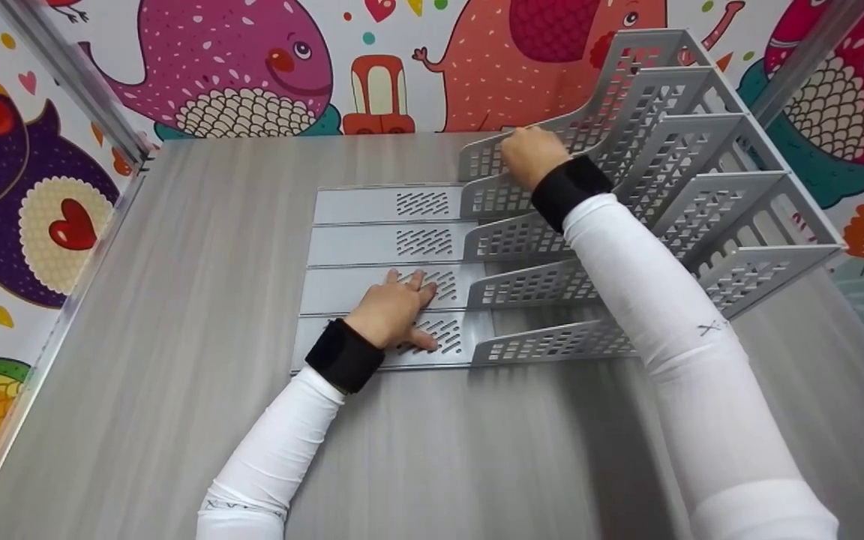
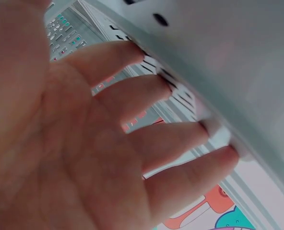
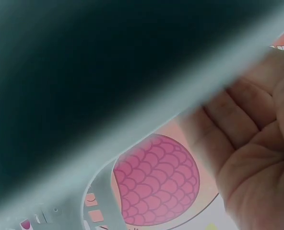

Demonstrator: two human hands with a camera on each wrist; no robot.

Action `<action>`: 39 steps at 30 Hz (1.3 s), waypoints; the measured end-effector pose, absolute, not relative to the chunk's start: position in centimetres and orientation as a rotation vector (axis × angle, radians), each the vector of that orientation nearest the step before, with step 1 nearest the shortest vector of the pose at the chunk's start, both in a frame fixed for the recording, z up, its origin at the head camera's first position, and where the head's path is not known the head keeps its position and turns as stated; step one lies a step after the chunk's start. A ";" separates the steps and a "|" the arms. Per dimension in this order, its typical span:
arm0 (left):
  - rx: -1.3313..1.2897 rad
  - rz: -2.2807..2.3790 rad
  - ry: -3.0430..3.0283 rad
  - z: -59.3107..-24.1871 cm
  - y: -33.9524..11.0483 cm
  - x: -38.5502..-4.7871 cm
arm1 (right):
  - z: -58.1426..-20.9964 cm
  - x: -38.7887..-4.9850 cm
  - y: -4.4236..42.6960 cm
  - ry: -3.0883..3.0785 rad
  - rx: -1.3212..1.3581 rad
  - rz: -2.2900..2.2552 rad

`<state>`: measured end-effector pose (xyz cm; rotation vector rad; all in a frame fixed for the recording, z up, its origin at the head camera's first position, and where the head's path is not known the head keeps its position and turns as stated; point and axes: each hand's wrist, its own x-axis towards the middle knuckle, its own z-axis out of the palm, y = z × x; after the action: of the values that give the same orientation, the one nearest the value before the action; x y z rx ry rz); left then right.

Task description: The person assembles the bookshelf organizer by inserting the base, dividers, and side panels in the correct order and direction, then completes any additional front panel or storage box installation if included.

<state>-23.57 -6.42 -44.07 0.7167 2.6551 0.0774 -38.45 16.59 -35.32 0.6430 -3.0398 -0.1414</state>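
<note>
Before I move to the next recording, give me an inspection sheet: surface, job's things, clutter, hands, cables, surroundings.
Surface: grey wood-grain tabletop.
Job's things: grey file rack; perforated dividers stand upright, flat panels extend left.
Clutter: nothing seen.
Hands: left hand rests on the panels, fingers spread; right hand curled over a divider toward the back.
Cables: nothing seen.
Surroundings: cartoon-animal walls, metal posts.

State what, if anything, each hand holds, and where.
The left hand holds nothing, resting spread on the file rack's base; whether the right hand grips a rear divider is unclear.
</note>
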 end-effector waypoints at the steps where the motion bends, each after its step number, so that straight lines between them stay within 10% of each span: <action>1: 0.718 0.075 2.654 -44.1 -6.4 -23.6 | -35.3 -38.4 16.6 -3.038 0.647 -0.141; 39: 0.690 0.059 2.669 -44.1 -6.2 -23.6 | -34.6 -44.3 17.1 -3.088 0.576 0.009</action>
<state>-23.63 -6.19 -44.10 0.6904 2.6686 0.0587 -44.32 17.09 -34.62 0.5760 -3.0879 0.0091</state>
